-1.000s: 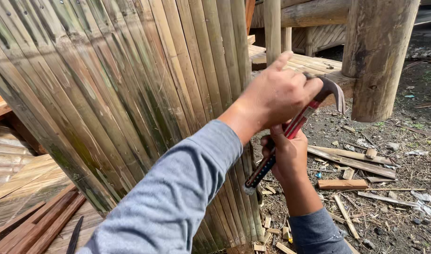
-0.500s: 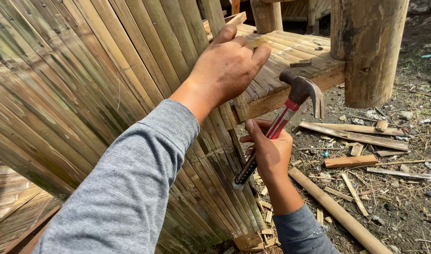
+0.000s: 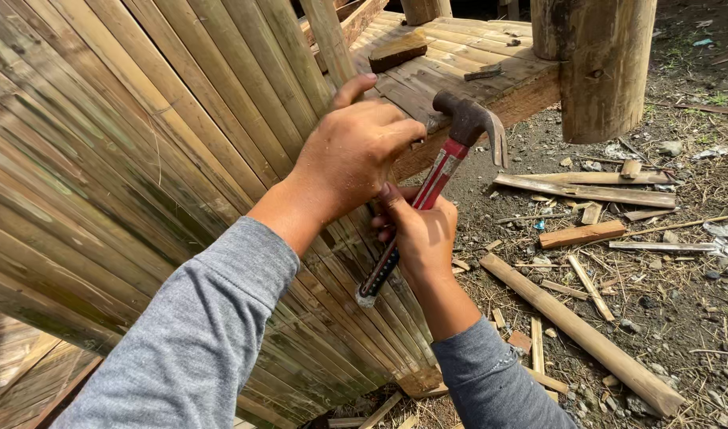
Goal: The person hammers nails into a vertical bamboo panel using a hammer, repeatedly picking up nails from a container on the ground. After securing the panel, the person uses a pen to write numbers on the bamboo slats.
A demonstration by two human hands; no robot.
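My right hand (image 3: 415, 230) grips the red and black handle of a claw hammer (image 3: 442, 171), its dark steel head raised near the edge of a bamboo slat panel (image 3: 141, 159). My left hand (image 3: 352, 151) is up against the panel's edge beside the hammer head, fingers curled and pinched together. Whether it pinches a nail is hidden. The panel is made of split bamboo strips and leans steeply across the left of the view. Both my arms wear grey sleeves.
A wooden slat platform (image 3: 459, 56) lies behind the panel, with a wood block (image 3: 397, 49) on it. A thick round post (image 3: 606, 67) stands at the upper right. Bamboo offcuts, a long bamboo pole (image 3: 578, 334) and wood scraps litter the dirt ground at right.
My left hand has curled from flat on the panel into a pinch near the hammer head. The hammer has lifted and come closer to the panel's edge. The view has shifted lower.
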